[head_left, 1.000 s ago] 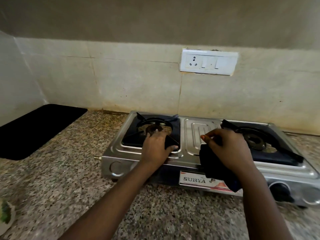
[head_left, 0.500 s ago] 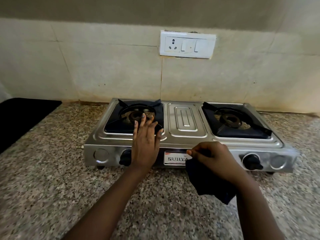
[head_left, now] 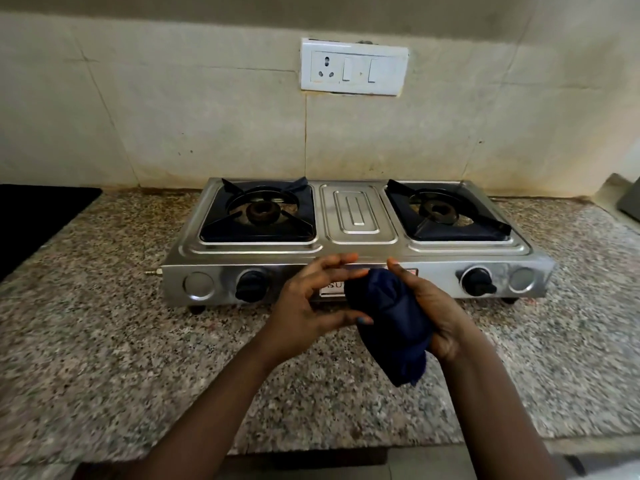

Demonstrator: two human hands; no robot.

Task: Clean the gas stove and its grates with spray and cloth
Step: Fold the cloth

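A steel two-burner gas stove (head_left: 360,252) stands on the granite counter against the wall. Its left grate (head_left: 258,211) and right grate (head_left: 446,211) are black and sit in place over the burners. A dark blue cloth (head_left: 388,320) is bunched in front of the stove's front panel. My right hand (head_left: 433,310) holds the cloth from the right, fingers wrapped round it. My left hand (head_left: 311,306) is beside the cloth with fingers spread and lightly curved, its thumb touching the cloth's left side. No spray bottle is in view.
The speckled granite counter (head_left: 104,341) stretches to both sides of the stove. A black mat or hob (head_left: 31,220) lies at the far left. A white switch plate (head_left: 353,67) is on the tiled wall. A grey object (head_left: 628,199) shows at the right edge.
My left hand left the left grate and came back toward the cloth. My right hand drew the cloth off the stove top to in front of the panel. The view stepped back.
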